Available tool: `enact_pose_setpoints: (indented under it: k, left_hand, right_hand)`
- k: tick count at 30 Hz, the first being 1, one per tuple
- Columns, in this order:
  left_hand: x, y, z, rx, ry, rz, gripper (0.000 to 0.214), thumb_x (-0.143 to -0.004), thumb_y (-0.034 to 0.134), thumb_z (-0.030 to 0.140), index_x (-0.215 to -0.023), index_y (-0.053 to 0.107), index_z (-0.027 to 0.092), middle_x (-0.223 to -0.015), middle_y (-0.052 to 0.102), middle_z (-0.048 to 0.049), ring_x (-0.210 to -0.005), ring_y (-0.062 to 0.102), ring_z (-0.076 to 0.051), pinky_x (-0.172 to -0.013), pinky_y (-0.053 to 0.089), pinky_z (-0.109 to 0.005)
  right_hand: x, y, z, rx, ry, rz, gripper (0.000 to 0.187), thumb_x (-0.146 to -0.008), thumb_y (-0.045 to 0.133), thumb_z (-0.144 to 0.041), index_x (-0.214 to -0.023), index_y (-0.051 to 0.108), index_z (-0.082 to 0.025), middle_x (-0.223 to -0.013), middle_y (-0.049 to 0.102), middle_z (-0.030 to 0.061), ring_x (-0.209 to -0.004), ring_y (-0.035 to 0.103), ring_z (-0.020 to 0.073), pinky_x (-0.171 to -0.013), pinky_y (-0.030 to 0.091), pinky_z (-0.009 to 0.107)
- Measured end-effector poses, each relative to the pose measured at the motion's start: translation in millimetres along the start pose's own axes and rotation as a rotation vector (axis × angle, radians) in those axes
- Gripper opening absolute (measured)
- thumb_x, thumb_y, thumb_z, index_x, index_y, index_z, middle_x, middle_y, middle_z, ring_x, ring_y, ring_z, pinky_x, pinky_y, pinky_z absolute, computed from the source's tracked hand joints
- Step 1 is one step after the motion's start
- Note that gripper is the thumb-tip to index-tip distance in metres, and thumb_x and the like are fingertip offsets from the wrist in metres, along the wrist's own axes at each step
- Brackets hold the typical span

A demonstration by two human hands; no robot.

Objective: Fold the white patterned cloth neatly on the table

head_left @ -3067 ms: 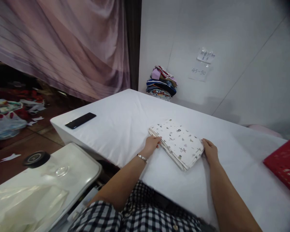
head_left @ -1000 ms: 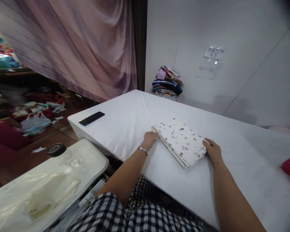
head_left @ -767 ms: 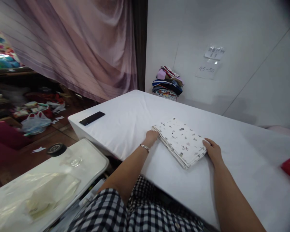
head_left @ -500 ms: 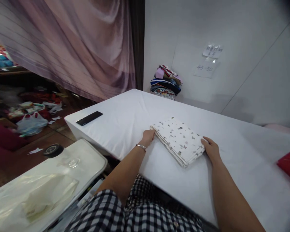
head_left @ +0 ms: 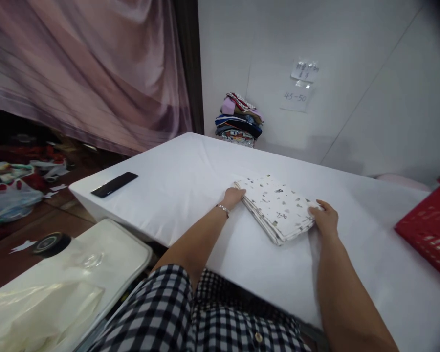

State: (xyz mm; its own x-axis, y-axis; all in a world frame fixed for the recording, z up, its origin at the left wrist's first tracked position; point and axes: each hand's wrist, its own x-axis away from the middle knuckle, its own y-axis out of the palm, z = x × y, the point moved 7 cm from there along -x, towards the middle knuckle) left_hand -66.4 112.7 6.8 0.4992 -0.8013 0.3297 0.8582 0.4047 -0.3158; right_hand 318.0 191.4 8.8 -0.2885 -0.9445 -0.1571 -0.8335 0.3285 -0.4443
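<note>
A folded white cloth (head_left: 275, 205) with small grey and brown prints lies on the white-covered table (head_left: 176, 186), several layers showing along its near edge. My left hand (head_left: 233, 196), a bracelet at its wrist, is closed on the cloth's left corner. At the opposite corner, my right hand (head_left: 325, 218) grips the right edge between thumb and fingers. The fingertips under the cloth are hidden.
A black phone (head_left: 114, 184) lies at the table's left end. To the right stands a red plastic basket (head_left: 425, 230). A stack of folded fabrics (head_left: 239, 122) rises by the wall. Lower left, a side table (head_left: 121, 249) carries a black tape roll (head_left: 52, 244).
The view has turned to the right, so more of the red basket shows. Both hands keep hold of the cloth, which has shifted slightly.
</note>
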Motion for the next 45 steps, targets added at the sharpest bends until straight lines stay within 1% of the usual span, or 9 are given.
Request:
enact_pose_setpoints:
  k: [4, 8, 11, 15, 20, 22, 27, 38, 45]
  left_hand:
    - [-6.8, 17.4, 10.1, 0.013, -0.024, 0.000, 0.020, -0.074, 0.066, 0.028, -0.061, 0.054, 0.017, -0.046, 0.048, 0.0025, -0.051, 0.052, -0.012, -0.047, 0.034, -0.020]
    - [4.0, 18.1, 9.9, 0.044, -0.026, -0.018, 0.029, -0.076, 0.066, 0.038, -0.062, 0.051, 0.017, -0.045, 0.044, 0.0040, -0.044, 0.046, -0.010, -0.043, 0.030, -0.021]
    - [23.1, 16.4, 7.6, 0.079, -0.019, -0.050, 0.034, -0.077, 0.065, 0.043, -0.062, 0.047, 0.018, -0.044, 0.040, 0.0064, -0.039, 0.039, -0.007, -0.041, 0.026, -0.021]
    - [55.9, 21.4, 4.2, 0.117, -0.001, -0.105, 0.033, -0.079, 0.064, 0.035, -0.060, 0.043, 0.018, -0.045, 0.038, 0.0078, -0.038, 0.034, -0.005, -0.040, 0.024, -0.019]
    - [93.8, 49.0, -2.6, 0.090, 0.004, -0.319, 0.031, -0.076, 0.068, 0.026, -0.055, 0.048, 0.015, -0.044, 0.043, 0.0054, -0.038, 0.036, -0.004, -0.039, 0.023, -0.019]
    - [101.4, 56.7, -6.0, 0.078, -0.017, -0.357, 0.029, -0.076, 0.067, 0.024, -0.055, 0.049, 0.015, -0.044, 0.045, 0.0048, -0.038, 0.036, -0.004, -0.039, 0.022, -0.020]
    - [105.2, 61.1, -12.8, 0.080, -0.086, -0.330, 0.029, -0.077, 0.067, 0.025, -0.057, 0.049, 0.015, -0.045, 0.047, 0.0037, -0.037, 0.036, -0.005, -0.038, 0.021, -0.021]
    - [110.7, 57.6, -22.7, 0.107, -0.123, -0.280, 0.032, -0.077, 0.067, 0.036, -0.059, 0.050, 0.015, -0.048, 0.049, 0.0037, -0.036, 0.034, -0.004, -0.038, 0.014, -0.021]
    - [106.7, 75.6, -24.4, 0.134, -0.215, -0.326, 0.037, -0.074, 0.069, 0.040, -0.057, 0.048, 0.015, -0.046, 0.045, 0.0038, -0.038, 0.033, -0.004, -0.039, 0.014, -0.021]
  right_hand:
    - [-11.4, -8.2, 11.5, 0.085, 0.048, -0.117, 0.038, -0.053, 0.067, -0.031, -0.087, 0.074, -0.017, -0.076, 0.070, 0.0081, -0.075, 0.063, 0.0257, -0.069, 0.048, 0.036]
    - [-12.9, -8.3, 6.3, 0.192, 0.026, -0.137, 0.043, -0.060, 0.067, -0.044, -0.094, 0.074, -0.018, -0.087, 0.072, 0.0105, -0.084, 0.063, 0.0282, -0.077, 0.047, 0.039]
    - [-9.5, -4.2, 0.4, 0.241, 0.023, -0.160, 0.049, -0.067, 0.062, -0.053, -0.100, 0.073, -0.018, -0.100, 0.070, 0.0126, -0.094, 0.062, 0.0301, -0.083, 0.046, 0.040]
    - [-5.9, -4.1, -4.2, 0.311, 0.017, -0.141, 0.050, -0.071, 0.058, -0.049, -0.106, 0.071, -0.015, -0.103, 0.070, 0.0135, -0.097, 0.061, 0.0293, -0.085, 0.044, 0.038]
    - [-4.4, -2.4, -8.3, 0.338, -0.052, -0.148, 0.038, -0.072, 0.057, -0.043, -0.095, 0.074, -0.017, -0.095, 0.072, 0.0108, -0.091, 0.062, 0.0282, -0.077, 0.045, 0.034]
    - [-3.9, -1.4, -9.5, 0.333, -0.071, -0.159, 0.035, -0.072, 0.056, -0.042, -0.091, 0.074, -0.018, -0.092, 0.072, 0.0099, -0.088, 0.062, 0.0277, -0.075, 0.045, 0.034]
    - [-3.9, -0.8, -11.4, 0.327, -0.095, -0.155, 0.032, -0.072, 0.057, -0.039, -0.088, 0.074, -0.018, -0.089, 0.072, 0.0107, -0.085, 0.062, 0.0276, -0.073, 0.046, 0.034]
    - [-3.4, 1.1, -12.2, 0.329, -0.075, -0.188, 0.033, -0.073, 0.055, -0.038, -0.091, 0.074, -0.017, -0.092, 0.072, 0.0112, -0.087, 0.063, 0.0275, -0.076, 0.044, 0.035]
    - [-2.7, 1.9, -13.5, 0.355, -0.084, -0.181, 0.032, -0.073, 0.055, -0.038, -0.090, 0.074, -0.019, -0.091, 0.072, 0.0091, -0.087, 0.063, 0.0256, -0.075, 0.044, 0.031]
